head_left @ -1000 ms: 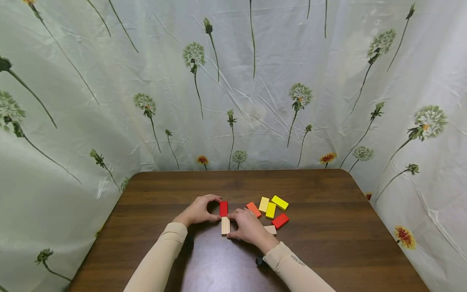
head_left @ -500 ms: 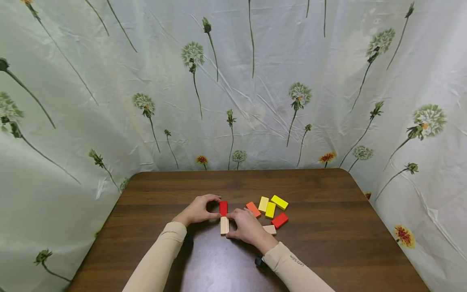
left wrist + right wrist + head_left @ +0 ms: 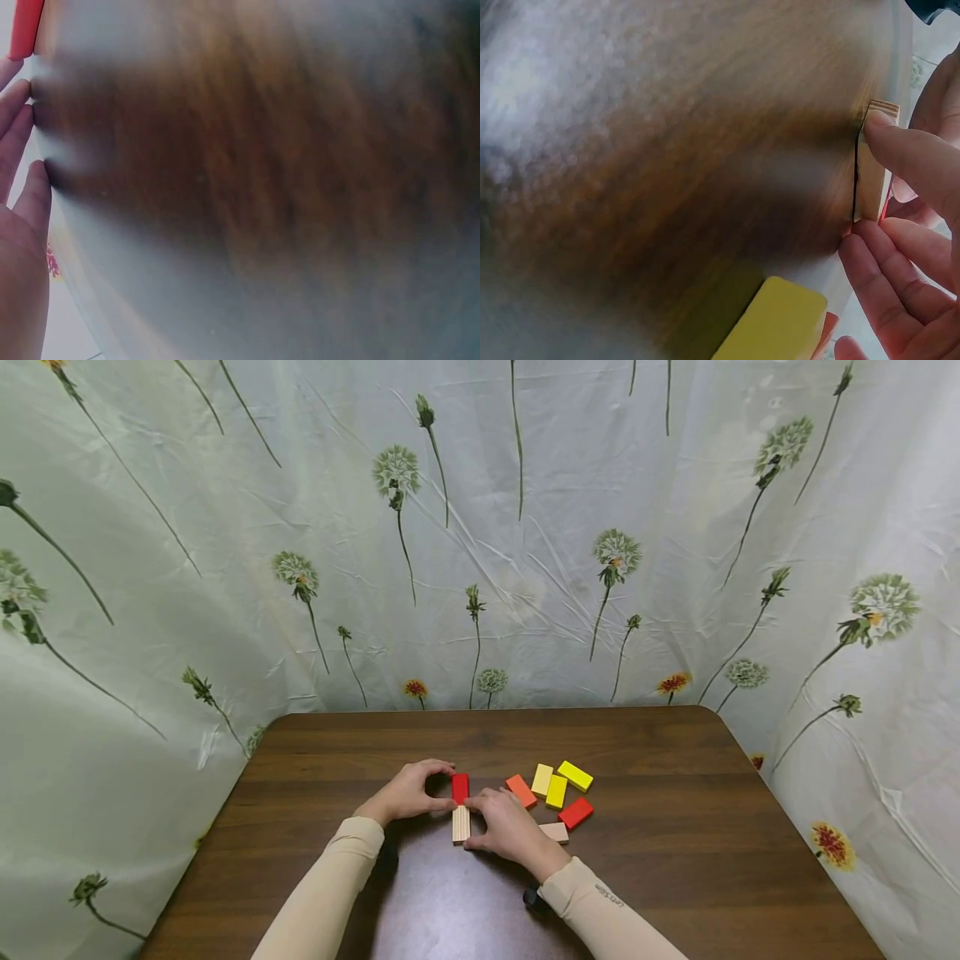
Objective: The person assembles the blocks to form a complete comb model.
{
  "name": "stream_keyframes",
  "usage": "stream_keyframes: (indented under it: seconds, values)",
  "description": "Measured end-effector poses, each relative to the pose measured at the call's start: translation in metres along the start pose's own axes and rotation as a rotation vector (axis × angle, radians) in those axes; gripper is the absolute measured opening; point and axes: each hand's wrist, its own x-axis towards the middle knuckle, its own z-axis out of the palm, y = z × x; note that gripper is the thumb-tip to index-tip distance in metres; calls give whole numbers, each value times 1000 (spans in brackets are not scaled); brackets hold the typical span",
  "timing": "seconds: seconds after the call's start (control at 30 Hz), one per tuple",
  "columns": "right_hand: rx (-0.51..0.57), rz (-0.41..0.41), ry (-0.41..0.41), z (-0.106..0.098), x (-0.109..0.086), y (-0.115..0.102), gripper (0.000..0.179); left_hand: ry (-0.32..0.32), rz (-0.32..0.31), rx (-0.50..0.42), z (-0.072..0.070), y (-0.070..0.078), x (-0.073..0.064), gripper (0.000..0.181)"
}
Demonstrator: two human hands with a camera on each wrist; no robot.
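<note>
Near the middle of the table, a red block lies end to end with a striped pale wooden block. My left hand pinches the red block from its left side, index finger at the far end and thumb at the near end. From the right, my right hand holds the wooden block between thumb and fingers. The right wrist view shows the thumb on one end of this wooden block and fingertips at the other. Only a corner of the red block enters the left wrist view.
Right of the hands lie an orange block, a cream block, two yellow blocks, another red block and a pale wooden block partly behind the right hand. A floral curtain hangs behind the brown table.
The striped wooden block, in my right hand, has shifted slightly left and lines up more closely with the red block. My left hand has hardly moved.
</note>
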Motion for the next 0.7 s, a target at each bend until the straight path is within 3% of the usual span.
stream_keyframes:
  seconds: [0.3,0.5,0.7]
  values:
    - [-9,-8,15,-1,-2,-1,61,-8,16,17,2,5,-4,77]
    - [-11,-18,22,-2,-3,0,59,-8,60,24,5,8,-7,79]
    - [-4,-24,35,-1,-3,1,59,-4,48,8,5,8,-9,83]
